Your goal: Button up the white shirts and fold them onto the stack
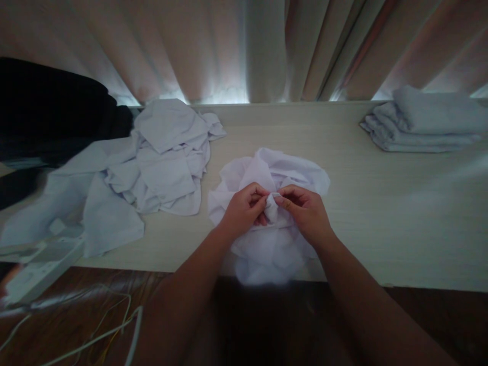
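White cloth, white heap, pale wood-grain table — beige curtains, black fabric

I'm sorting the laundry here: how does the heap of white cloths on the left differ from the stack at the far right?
The heap of white cloths lies loose and crumpled, spread wide over the table; the stack of towels is neatly folded and compact. The heap looks thin and flat, the stack thick and plush. The heap sits nearer the left hand; the stack lies farther off, beyond the right hand. Both are pale and rest untouched.
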`<state>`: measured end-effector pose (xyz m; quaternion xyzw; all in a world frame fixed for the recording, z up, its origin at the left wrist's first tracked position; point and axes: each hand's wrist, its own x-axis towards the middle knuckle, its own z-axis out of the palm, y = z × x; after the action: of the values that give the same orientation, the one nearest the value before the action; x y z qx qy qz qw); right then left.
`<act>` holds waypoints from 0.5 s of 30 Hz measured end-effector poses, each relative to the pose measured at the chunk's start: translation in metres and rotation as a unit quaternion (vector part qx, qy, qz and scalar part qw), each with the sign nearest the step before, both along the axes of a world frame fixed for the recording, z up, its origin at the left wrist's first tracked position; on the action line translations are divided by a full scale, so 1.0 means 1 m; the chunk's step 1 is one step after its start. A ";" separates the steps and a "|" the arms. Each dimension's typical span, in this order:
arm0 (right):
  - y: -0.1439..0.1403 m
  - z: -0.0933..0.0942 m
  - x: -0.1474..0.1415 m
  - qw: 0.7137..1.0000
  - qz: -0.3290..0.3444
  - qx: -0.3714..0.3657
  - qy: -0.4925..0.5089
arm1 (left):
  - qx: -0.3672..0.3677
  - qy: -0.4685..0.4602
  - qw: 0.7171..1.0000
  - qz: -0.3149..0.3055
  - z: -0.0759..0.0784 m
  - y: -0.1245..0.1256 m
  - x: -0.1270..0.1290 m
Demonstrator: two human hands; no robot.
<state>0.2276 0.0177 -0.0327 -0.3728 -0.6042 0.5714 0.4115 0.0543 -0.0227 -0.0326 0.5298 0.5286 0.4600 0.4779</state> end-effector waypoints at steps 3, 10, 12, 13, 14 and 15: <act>-0.001 0.002 0.001 1.000 -0.020 0.012 -0.011 | 0.018 0.024 0.999 -0.010 0.004 0.000 -0.002; -0.005 0.007 0.002 0.999 0.011 0.038 0.035 | 0.043 0.076 0.996 -0.024 0.013 -0.002 -0.012; -0.006 0.008 0.003 0.998 0.016 0.037 0.057 | 0.062 0.087 0.994 -0.011 0.016 -0.001 -0.018; -0.006 0.008 0.003 0.997 0.016 0.038 0.062 | 0.071 0.089 0.994 -0.001 0.017 0.000 -0.021; -0.006 0.008 0.003 0.997 0.016 0.040 0.061 | 0.078 0.087 0.993 0.011 0.017 0.001 -0.023; -0.007 0.007 0.002 0.997 0.019 0.042 0.054 | 0.082 0.084 0.993 0.021 0.017 0.001 -0.025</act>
<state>0.2300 0.0110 -0.0254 -0.3121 -0.6121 0.5723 0.4478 0.0291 -0.0212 -0.0155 0.5931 0.5382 0.4654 0.3768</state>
